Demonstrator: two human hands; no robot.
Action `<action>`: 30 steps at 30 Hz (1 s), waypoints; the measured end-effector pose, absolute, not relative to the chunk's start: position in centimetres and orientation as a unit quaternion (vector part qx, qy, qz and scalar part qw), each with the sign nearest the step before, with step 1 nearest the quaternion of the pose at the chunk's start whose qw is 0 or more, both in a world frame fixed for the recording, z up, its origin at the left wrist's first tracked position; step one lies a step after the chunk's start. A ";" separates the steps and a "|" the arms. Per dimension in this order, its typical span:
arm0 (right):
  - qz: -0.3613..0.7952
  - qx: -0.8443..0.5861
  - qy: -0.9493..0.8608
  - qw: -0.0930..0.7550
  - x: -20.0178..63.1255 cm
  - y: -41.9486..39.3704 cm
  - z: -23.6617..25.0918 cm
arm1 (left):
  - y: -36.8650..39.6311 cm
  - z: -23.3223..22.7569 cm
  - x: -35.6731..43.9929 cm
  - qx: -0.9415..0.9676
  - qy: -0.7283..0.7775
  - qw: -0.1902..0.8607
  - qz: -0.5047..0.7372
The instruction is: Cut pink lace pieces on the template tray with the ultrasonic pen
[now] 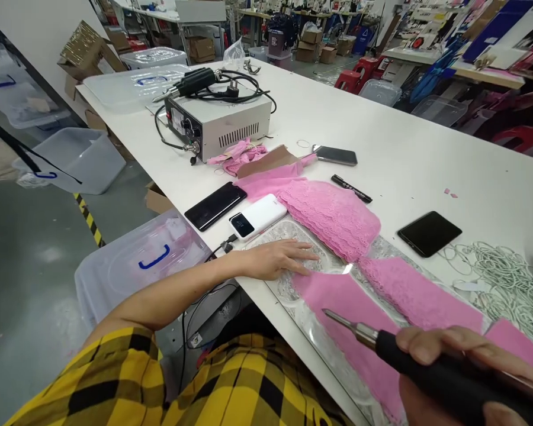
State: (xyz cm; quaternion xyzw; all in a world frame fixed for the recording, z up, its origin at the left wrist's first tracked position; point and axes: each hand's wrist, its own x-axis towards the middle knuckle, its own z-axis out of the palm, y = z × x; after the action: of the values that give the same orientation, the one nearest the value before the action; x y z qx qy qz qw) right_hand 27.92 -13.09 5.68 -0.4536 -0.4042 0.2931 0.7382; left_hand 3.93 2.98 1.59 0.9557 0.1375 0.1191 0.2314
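My left hand (279,259) lies flat, fingers apart, on a clear glass plate (293,234) at the table's near edge, its fingertips touching a pink fabric strip (350,307) spread on the plate. My right hand (453,367), at the lower right, grips a black-handled cutting tool (408,355). The tool's metal tip (331,315) hovers just over the pink strip. A pile of pink lace (333,213) rests beyond the plate.
On the white table (382,118) are a grey control box (217,121) with a cabled handpiece, three dark phones (429,232), a white power bank (257,216), a black marker (350,188) and coiled white cord (501,278). Clear plastic bins (137,260) stand on the floor at left.
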 end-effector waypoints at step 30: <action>0.325 -0.384 -0.493 0.710 23.2 -8.0 5.4 | 2.5 2.1 3.9 0.959 0.125 0.232 0.103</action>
State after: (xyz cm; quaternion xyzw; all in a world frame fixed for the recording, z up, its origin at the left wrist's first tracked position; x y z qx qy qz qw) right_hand 23.17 -8.00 5.40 -0.3837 -0.4933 0.3246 0.7100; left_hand 3.86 2.49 2.14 0.9591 0.1248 0.1028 0.2324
